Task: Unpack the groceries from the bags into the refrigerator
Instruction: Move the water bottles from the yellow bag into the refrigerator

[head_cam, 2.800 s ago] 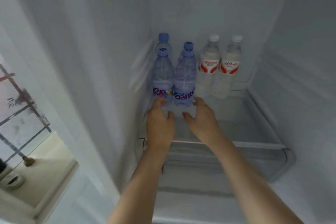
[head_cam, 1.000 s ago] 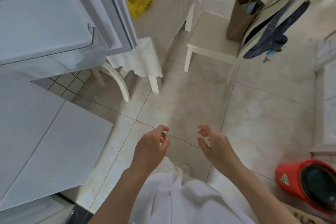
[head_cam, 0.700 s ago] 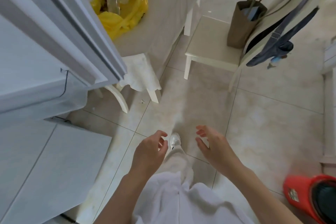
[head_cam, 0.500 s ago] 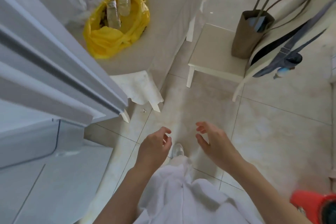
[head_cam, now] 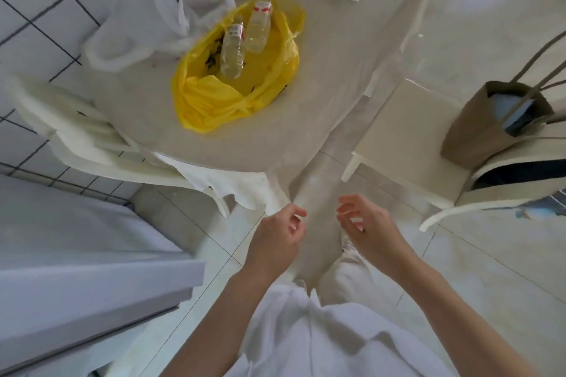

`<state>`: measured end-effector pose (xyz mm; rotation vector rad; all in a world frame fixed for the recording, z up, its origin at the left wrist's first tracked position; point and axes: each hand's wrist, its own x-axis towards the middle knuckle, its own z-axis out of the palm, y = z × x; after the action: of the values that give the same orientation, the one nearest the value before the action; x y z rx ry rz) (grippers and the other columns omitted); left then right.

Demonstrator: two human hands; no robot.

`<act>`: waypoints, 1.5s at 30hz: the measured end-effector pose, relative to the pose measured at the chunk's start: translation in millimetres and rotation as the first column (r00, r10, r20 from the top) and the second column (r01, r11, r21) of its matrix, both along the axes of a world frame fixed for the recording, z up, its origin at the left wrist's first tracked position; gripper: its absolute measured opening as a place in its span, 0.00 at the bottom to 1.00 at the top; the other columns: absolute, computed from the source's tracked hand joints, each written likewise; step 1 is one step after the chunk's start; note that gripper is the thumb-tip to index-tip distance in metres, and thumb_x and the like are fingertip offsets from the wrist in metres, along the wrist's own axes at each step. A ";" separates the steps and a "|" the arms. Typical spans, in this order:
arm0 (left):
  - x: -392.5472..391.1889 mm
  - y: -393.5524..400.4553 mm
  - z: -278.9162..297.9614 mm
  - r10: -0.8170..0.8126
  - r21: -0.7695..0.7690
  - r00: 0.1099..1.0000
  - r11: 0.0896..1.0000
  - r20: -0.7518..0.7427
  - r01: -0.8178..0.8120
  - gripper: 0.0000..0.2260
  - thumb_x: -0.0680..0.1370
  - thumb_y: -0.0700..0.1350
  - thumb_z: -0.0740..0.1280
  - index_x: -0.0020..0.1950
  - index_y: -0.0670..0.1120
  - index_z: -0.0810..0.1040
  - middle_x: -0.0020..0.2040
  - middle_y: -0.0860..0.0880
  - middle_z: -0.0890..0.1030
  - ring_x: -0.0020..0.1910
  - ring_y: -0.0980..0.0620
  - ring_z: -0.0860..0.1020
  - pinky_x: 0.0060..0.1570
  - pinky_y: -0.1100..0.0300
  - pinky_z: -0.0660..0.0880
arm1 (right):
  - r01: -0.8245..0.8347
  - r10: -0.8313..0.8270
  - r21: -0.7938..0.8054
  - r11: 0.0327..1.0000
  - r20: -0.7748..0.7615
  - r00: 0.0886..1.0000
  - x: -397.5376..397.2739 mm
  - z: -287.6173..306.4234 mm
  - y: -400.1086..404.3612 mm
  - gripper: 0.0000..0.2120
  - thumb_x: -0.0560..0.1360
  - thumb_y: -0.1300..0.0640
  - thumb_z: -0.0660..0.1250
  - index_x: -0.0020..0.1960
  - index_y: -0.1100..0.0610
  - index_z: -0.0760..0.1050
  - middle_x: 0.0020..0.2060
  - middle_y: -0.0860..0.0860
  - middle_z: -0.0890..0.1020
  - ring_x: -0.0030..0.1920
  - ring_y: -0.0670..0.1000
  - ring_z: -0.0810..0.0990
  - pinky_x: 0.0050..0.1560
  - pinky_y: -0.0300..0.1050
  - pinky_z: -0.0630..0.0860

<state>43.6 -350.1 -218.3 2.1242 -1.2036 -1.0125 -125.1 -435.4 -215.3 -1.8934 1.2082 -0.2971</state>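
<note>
Pale cloth covers the table [head_cam: 321, 76], which fills the view from ten to one o'clock. On it, at about eleven o'clock, a yellow bag [head_cam: 214, 101] lies open with two clear water bottles [head_cam: 232, 52] inside, side by side, caps toward twelve. A white bag [head_cam: 147, 9] slumps just beside it at ten. The refrigerator door [head_cam: 76, 285] juts in at eight. Both hands hang empty at centre, well apart from the bag: the left hand [head_cam: 275, 242] and right hand [head_cam: 370, 229] have loosely curled fingers, gripping nothing. To do the fetch well, I'd reach into the bag's mouth and take one bottle per hand, around the body rather than the cap.
</note>
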 end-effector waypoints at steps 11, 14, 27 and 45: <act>-16.0 -120.9 2.4 0.322 0.063 0.943 0.943 0.079 -0.327 0.09 0.78 0.46 0.62 0.57 0.53 0.78 0.44 0.57 0.80 0.44 0.56 0.79 0.48 0.57 0.77 | -0.375 0.372 -0.018 0.927 -0.088 0.924 4.6 1.9 -178.9 0.12 0.77 0.60 0.65 0.60 0.57 0.74 0.48 0.49 0.81 0.50 0.49 0.81 0.52 0.43 0.75; -18.5 -144.5 4.0 0.333 0.082 0.939 0.937 0.089 -0.340 0.11 0.78 0.47 0.62 0.59 0.54 0.76 0.46 0.58 0.80 0.46 0.56 0.78 0.51 0.57 0.77 | -0.432 0.427 -0.045 0.901 -0.089 0.900 18.9 3.4 -219.0 0.11 0.76 0.61 0.66 0.59 0.58 0.75 0.46 0.47 0.80 0.47 0.49 0.81 0.48 0.42 0.74; 90.6 -225.6 -18.3 0.439 0.058 0.869 0.885 0.230 -0.463 0.17 0.77 0.46 0.65 0.66 0.49 0.72 0.57 0.52 0.75 0.59 0.51 0.72 0.54 0.58 0.71 | -0.497 0.498 -0.069 0.865 -0.008 0.867 133.7 6.6 -321.3 0.12 0.77 0.59 0.65 0.60 0.58 0.74 0.46 0.48 0.80 0.47 0.48 0.80 0.49 0.43 0.77; 268.3 -324.3 -33.5 0.557 0.063 0.746 0.785 0.367 -0.617 0.25 0.75 0.45 0.68 0.71 0.46 0.68 0.68 0.44 0.70 0.67 0.43 0.65 0.63 0.47 0.67 | -0.313 0.356 0.212 0.926 -0.213 0.910 344.1 -5.9 -450.6 0.23 0.79 0.49 0.61 0.71 0.57 0.64 0.61 0.52 0.77 0.55 0.53 0.76 0.43 0.42 0.74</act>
<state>311.9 -674.5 -251.8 2.6448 -0.4807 -0.4957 219.1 -886.0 -221.3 -1.9824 1.0015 0.2323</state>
